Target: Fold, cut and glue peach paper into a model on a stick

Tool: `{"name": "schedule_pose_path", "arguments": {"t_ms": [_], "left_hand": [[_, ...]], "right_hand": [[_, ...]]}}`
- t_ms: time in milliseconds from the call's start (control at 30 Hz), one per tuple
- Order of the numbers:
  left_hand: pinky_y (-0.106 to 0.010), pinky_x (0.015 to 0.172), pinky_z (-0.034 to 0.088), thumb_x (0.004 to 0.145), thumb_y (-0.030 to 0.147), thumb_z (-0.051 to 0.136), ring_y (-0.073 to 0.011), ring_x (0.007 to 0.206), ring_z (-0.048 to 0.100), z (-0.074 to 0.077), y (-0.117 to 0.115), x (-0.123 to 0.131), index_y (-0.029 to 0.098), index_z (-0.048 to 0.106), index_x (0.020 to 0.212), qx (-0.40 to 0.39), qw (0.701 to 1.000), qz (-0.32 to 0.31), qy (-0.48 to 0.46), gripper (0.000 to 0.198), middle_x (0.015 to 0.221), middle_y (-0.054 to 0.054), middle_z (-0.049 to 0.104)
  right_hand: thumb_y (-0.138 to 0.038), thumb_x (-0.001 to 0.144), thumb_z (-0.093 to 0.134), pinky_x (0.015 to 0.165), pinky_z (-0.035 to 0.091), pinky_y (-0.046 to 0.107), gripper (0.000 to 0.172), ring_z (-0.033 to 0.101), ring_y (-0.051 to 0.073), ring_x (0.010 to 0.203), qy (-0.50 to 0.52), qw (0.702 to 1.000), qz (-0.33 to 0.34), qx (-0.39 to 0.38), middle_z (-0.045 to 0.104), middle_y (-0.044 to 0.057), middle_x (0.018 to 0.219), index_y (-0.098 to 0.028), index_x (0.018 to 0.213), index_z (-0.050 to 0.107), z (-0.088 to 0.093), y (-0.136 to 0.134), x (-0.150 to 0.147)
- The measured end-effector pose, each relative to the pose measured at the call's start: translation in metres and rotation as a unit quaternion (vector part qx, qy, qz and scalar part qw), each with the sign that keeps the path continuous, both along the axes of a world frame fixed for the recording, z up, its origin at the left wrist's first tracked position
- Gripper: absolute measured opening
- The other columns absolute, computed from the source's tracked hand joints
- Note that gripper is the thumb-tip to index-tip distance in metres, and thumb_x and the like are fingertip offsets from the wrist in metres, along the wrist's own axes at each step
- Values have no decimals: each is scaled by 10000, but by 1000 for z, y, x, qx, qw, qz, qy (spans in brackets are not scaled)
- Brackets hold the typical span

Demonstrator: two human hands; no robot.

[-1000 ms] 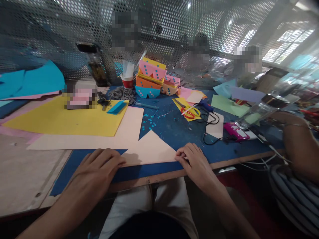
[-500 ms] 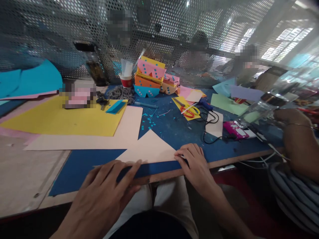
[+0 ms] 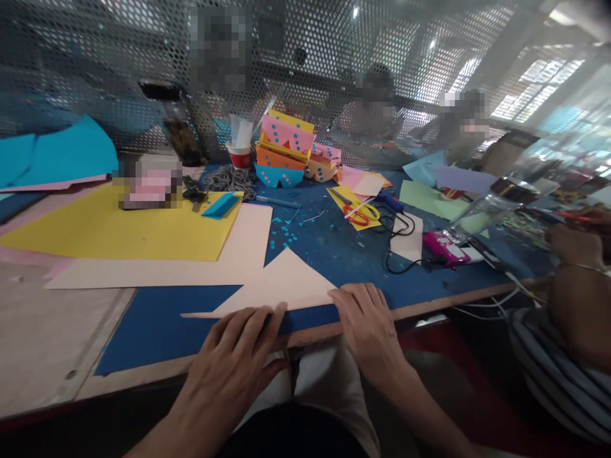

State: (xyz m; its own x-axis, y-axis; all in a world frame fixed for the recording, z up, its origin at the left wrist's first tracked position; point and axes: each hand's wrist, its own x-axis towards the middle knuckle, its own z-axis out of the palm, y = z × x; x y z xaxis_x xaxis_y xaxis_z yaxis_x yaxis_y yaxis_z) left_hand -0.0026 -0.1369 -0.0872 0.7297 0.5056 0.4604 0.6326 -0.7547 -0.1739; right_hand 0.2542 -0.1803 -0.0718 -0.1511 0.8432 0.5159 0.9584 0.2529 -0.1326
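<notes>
A pale peach sheet of paper (image 3: 286,283), folded to a triangle, lies on the blue table mat with its peak pointing away from me. A narrow folded strip runs along its near edge and sticks out as a thin point at the left. My left hand (image 3: 233,356) rests its outstretched fingertips on that near edge, left of the middle. At the right corner, my right hand (image 3: 366,327) grips the paper with its fingers bent together; the thumb is partly hidden.
Beyond the paper lie scissors (image 3: 359,213), a black cord, a pink device (image 3: 446,248) and tiny blue paper squares. Decorated paper pieces (image 3: 281,152) and a red cup (image 3: 239,156) stand against the perforated metal screen. Yellow card (image 3: 124,229) lies left; a co-worker's arm (image 3: 577,292) is right.
My left hand has slid right along the near edge, uncovering the strip's pointed left end. My right hand stays at the right corner.
</notes>
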Motion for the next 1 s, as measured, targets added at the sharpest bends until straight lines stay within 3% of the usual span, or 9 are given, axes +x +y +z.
{"name": "schedule_pose_path", "arguments": {"t_ms": [167, 300, 433, 667, 867, 1000], "left_hand": [[-459, 1016, 445, 1117, 287, 456, -324, 1192, 585, -2, -1, -3, 85, 520, 1522, -2, 1000, -4, -6, 457, 1281, -169, 680], [-452, 1017, 451, 1087, 236, 485, -322, 1190, 596, -4, 0, -6, 97, 529, 1517, 4, 1000, -5, -16, 453, 1267, -165, 688], [-463, 1031, 447, 1063, 260, 555, -321, 1194, 602, -7, 2, -10, 123, 458, 1599, 0, 1000, -1, -1, 562, 1288, -160, 686], [-469, 1016, 459, 1077, 288, 543, -323, 1193, 615, -7, 2, -13, 170, 448, 1622, -11, 1000, 7, 2, 565, 1312, -151, 688], [-488, 1077, 484, 1112, 401, 500, -341, 1285, 616, -17, 2, -26, 141, 412, 1640, -45, 999, -12, -26, 595, 1436, -163, 665], [-516, 1117, 498, 1117, 445, 491, -349, 1349, 605, -13, 3, -38, 161, 454, 1609, -95, 994, -32, -42, 569, 1475, -161, 663]], "right_hand": [[-247, 1120, 535, 1096, 494, 416, 386, 606, 254, 1227, 60, 989, 129, -28, 697, 107, 1338, -140, 1490, 564, -3, -8, -41], [-274, 1113, 554, 1200, 483, 435, 439, 576, 265, 1354, 76, 988, 128, -29, 681, 118, 1435, -105, 1518, 549, -9, -11, -57], [-233, 1107, 553, 1117, 552, 439, 354, 630, 257, 1271, 90, 991, 95, -37, 715, 104, 1366, -135, 1442, 616, -10, -13, -46], [-172, 1100, 546, 984, 586, 458, 273, 676, 257, 1101, 85, 996, 26, 2, 741, 99, 1197, -178, 1333, 687, -6, -17, -2], [-152, 1076, 610, 952, 581, 406, 257, 669, 233, 1086, 96, 995, 34, -2, 743, 81, 1164, -186, 1308, 715, -3, -18, 15], [-169, 1067, 642, 904, 572, 396, 188, 673, 220, 1015, 105, 993, 39, -18, 755, 55, 1089, -212, 1207, 758, 0, -12, 21]]}}
